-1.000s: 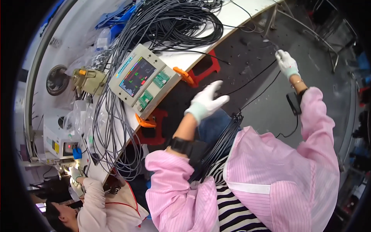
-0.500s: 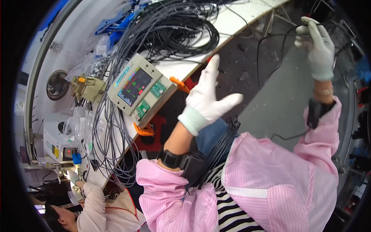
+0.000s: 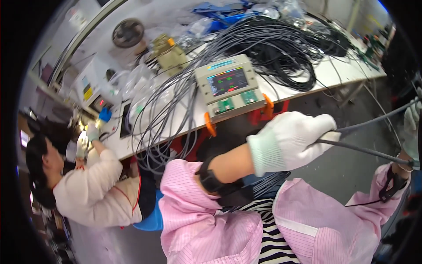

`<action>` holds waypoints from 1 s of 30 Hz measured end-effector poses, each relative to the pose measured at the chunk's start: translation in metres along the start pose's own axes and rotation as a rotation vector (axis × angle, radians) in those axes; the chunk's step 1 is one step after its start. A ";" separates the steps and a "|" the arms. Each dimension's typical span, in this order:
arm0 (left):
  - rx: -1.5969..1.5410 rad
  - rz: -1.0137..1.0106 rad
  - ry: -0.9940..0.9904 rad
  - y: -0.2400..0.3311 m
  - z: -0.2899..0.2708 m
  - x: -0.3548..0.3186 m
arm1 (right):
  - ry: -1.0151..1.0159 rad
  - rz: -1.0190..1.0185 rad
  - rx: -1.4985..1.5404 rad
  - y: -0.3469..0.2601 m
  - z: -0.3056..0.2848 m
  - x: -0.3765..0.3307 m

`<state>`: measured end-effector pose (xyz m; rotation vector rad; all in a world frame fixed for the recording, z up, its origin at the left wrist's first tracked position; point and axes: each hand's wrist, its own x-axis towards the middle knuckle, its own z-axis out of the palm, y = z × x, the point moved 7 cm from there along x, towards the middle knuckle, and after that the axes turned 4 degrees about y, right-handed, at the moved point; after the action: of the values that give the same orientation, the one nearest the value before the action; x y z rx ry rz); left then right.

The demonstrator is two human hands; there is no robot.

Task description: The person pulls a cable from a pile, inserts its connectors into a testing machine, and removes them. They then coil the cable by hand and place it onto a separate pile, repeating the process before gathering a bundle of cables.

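Observation:
My left hand, in a white glove with a pale green cuff, is closed around a dark cable. Two lengths of it run from these fingers toward the right. At the right rim of the view is my gloved right hand, partly cut off, with its fingers closed where the upper cable length meets them. The lower length passes near my right wrist. Beyond my left hand, a beige tester box with a lit screen and green circuit boards sits at the table's front edge, between orange clamps.
Dark cables lie coiled across the white table, and some hang over its front edge. A fan and a beige machine stand behind. At the left, a co-worker works beside a white box-shaped device.
The view has swung toward the right. My left hand, open with fingers spread before, has reached right and closed on the cable. The right hand is now at the rim.

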<state>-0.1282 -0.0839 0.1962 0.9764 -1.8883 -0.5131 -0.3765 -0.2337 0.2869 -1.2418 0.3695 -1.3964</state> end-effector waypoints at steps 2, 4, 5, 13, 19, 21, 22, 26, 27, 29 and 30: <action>0.105 -0.127 -0.020 0.000 -0.022 -0.028 | 0.012 0.066 0.061 0.024 -0.036 0.024; 0.132 -0.304 -0.115 -0.008 -0.033 -0.056 | 0.093 0.183 0.150 0.046 -0.080 0.045; 0.147 -0.309 -0.099 -0.003 -0.041 -0.069 | 0.074 0.183 0.161 0.053 -0.109 0.059; -0.623 -0.714 0.431 0.023 -0.138 -0.160 | 0.286 0.127 0.140 0.133 -0.210 0.126; 0.282 -0.926 0.451 0.060 -0.153 -0.167 | 0.400 0.245 -0.087 0.158 -0.188 0.108; 0.729 -0.821 0.274 0.075 -0.170 -0.165 | 0.510 0.273 -0.128 0.176 -0.170 0.106; 0.875 -0.770 0.260 0.076 -0.183 -0.164 | 0.479 0.297 -0.077 0.186 -0.162 0.107; 1.308 -0.590 0.096 0.080 -0.215 -0.127 | 0.448 0.298 -0.257 0.222 -0.125 0.140; 1.465 -0.461 0.143 0.081 -0.226 -0.113 | 0.396 0.226 -0.313 0.221 -0.112 0.155; 1.589 -0.290 0.192 0.059 -0.244 -0.083 | 0.365 0.068 -0.325 0.208 -0.086 0.187; 1.635 -0.189 0.266 0.060 -0.250 -0.069 | 0.166 0.036 -0.312 0.207 -0.075 0.213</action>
<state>0.0830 0.0185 0.3227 2.0448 -1.7185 1.2609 -0.2785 -0.5061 0.1873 -1.3644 0.7431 -1.4527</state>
